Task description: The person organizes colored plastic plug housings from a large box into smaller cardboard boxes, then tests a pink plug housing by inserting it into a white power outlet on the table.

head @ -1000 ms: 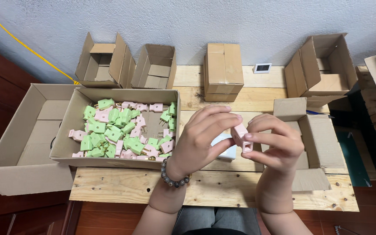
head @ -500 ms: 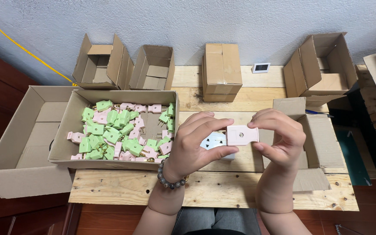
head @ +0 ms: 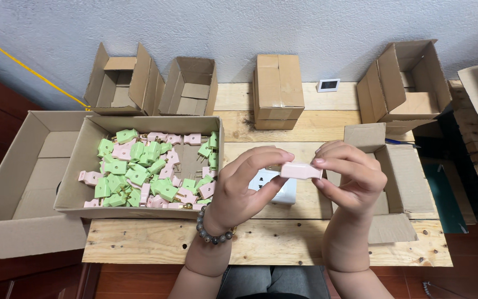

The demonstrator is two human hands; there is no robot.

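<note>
Both hands hold one pale pink plug point(head: 301, 170) above the wooden table point(head: 261, 243). My left hand point(head: 244, 185), with a bead bracelet at the wrist, pinches its left end. My right hand point(head: 349, 177) grips its right end with the fingertips. Under the hands a white wall socket point(head: 275, 185) lies on the table. A cardboard box point(head: 78, 194) to the left holds several green plugs point(head: 118, 167) and pink plugs point(head: 167, 138).
A large empty box point(head: 23, 182) sits at the far left and an open box point(head: 410, 177) at the right. Along the wall stand two open boxes point(head: 123, 83), a closed box point(head: 278, 88), a small white device point(head: 328, 85) and another open box point(head: 405, 83).
The pink plug has turned flat and level between the fingertips and moved slightly up. The hands have drawn a little apart, uncovering more of the white socket below.
</note>
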